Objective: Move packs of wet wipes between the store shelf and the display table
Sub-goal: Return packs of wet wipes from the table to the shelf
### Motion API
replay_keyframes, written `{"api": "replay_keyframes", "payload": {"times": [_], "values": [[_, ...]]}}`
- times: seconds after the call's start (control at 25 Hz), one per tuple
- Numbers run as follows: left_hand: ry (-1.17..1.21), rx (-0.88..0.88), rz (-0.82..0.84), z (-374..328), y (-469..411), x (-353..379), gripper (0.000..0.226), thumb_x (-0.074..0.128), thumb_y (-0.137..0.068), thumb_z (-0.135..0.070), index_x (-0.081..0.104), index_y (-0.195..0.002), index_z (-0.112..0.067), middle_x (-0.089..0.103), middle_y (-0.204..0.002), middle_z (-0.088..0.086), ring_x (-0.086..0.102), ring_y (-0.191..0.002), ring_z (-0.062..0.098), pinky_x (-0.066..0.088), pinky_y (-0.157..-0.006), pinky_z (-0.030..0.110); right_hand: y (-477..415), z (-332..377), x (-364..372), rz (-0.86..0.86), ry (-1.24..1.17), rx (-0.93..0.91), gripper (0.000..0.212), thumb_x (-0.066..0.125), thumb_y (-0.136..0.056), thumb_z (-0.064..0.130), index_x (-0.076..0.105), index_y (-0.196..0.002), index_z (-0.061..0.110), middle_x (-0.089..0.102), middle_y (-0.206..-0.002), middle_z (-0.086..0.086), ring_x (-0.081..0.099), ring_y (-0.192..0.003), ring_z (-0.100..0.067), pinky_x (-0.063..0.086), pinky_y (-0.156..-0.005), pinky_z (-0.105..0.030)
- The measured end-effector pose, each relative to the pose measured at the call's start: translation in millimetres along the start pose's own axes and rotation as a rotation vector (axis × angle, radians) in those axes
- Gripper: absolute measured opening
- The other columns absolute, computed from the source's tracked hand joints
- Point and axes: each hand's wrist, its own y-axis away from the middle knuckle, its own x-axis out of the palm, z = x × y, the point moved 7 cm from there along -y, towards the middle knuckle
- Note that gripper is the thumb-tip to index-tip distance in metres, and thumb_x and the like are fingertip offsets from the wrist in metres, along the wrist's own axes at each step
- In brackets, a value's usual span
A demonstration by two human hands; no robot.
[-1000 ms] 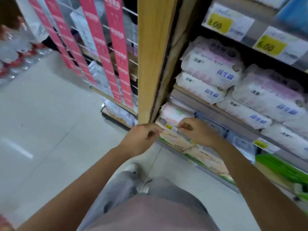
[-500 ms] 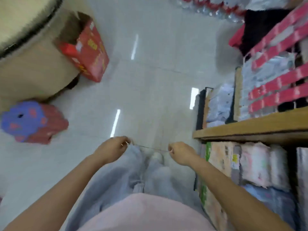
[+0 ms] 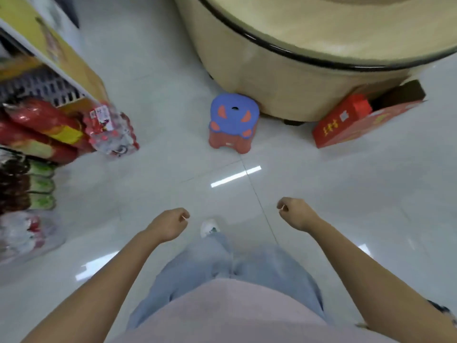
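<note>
Pale glossy tile floor (image 3: 153, 70) fills most of the view. Upper right, we note the round cream bench (image 3: 284, 78) with a black rim, seen from above. Far left, the store shelf (image 3: 49, 43) carries blurred red, green and dark goods. Wet wipes packs: we cannot pick any out among them from here.

A red carton (image 3: 346, 125) lies open on the floor against the bench foot. A blue-and-coral plastic stool (image 3: 233, 117) stands just beside the bench base, left of the carton. A shrink-wrapped bottle pack (image 3: 111, 129) sits on the floor at the shelf's end.

Both hands hang over the floor, well apart, fingers curled in. The left hand (image 3: 169, 225) pinches a tiny pale sliver (image 3: 184, 217) at its fingertips; the right hand (image 3: 298, 212) pinches the like. Too small for us to identify.
</note>
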Motion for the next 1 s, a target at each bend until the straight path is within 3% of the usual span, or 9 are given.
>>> {"api": "replay_keyframes", "payload": {"times": [0.12,0.32,0.44,0.56,0.68,0.76,0.88,1.0], "values": [[0.049,-0.052,0.002,33,-21,-52,0.031,0.047,-0.094,-0.02,0.057,-0.123,-0.015,0.061,-0.122,0.006,0.056,-0.11,0.021,0.043,-0.093,0.028,-32,34,-2,0.033,-0.001,0.047,0.026,0.047,-0.09,0.011,0.062,-0.112,0.009,0.063,-0.114,-0.012,0.058,-0.102,-0.027,0.047,-0.086,-0.032],[0.273,-0.065,-0.103,32,-88,-152,0.025,0.05,-0.094,-0.018,0.06,-0.117,-0.016,0.06,-0.106,0.001,0.055,-0.095,0.017,0.04,-0.074,0.022,-90,52,-11,0.147,-0.023,0.143,0.024,0.047,-0.088,0.01,0.064,-0.104,0.01,0.065,-0.1,-0.01,0.062,-0.089,-0.024,0.047,-0.072,-0.026],[0.374,-0.092,-0.148,40,-126,-205,0.022,0.051,-0.094,-0.018,0.06,-0.114,-0.017,0.061,-0.106,0.002,0.057,-0.096,0.018,0.039,-0.071,0.021,-142,77,-42,0.199,-0.032,0.164,0.016,0.047,-0.086,0.008,0.061,-0.09,0.015,0.061,-0.092,-0.006,0.065,-0.094,-0.03,0.051,-0.076,-0.03],[0.49,-0.242,-0.209,69,-138,-246,0.018,0.053,-0.092,-0.016,0.061,-0.108,-0.016,0.064,-0.1,0.007,0.061,-0.096,0.024,0.043,-0.07,0.024,-206,130,-103,0.185,-0.051,0.108,0.017,0.05,-0.086,0.007,0.053,-0.077,0.021,0.057,-0.091,-0.005,0.063,-0.102,-0.036,0.048,-0.082,-0.032],[0.559,-0.408,-0.209,96,-149,-277,0.022,0.056,-0.089,-0.011,0.063,-0.11,-0.009,0.066,-0.099,0.011,0.062,-0.092,0.025,0.042,-0.072,0.028,-279,203,-181,0.13,0.029,-0.003,0.011,0.048,-0.091,0.013,0.059,-0.089,0.011,0.065,-0.102,-0.015,0.06,-0.105,-0.036,0.046,-0.081,-0.032],[0.59,-0.461,-0.188,105,-169,-306,0.023,0.055,-0.089,-0.01,0.061,-0.111,-0.009,0.065,-0.103,0.011,0.061,-0.092,0.025,0.043,-0.078,0.03,-324,253,-236,0.021,0.05,-0.071,0.023,0.046,-0.093,0.014,0.064,-0.104,0.004,0.066,-0.113,-0.016,0.059,-0.106,-0.033,0.045,-0.085,-0.031],[0.535,-0.456,-0.144,108,-217,-355,0.021,0.053,-0.091,-0.016,0.059,-0.111,-0.014,0.061,-0.104,0.006,0.06,-0.093,0.021,0.045,-0.082,0.032,-376,314,-300,-0.07,-0.056,-0.12,0.024,0.05,-0.09,0.009,0.065,-0.108,0.004,0.064,-0.107,-0.012,0.058,-0.098,-0.026,0.043,-0.068,-0.014],[0.483,-0.391,-0.133,97,-278,-418,0.021,0.054,-0.091,-0.017,0.06,-0.111,-0.012,0.063,-0.101,0.007,0.06,-0.09,0.02,0.047,-0.077,0.029,-423,349,-333,-0.073,-0.142,-0.124,0.02,0.052,-0.089,0.009,0.065,-0.106,0.007,0.061,-0.094,-0.004,0.06,-0.094,-0.024,0.038,-0.073,-0.019]]}}
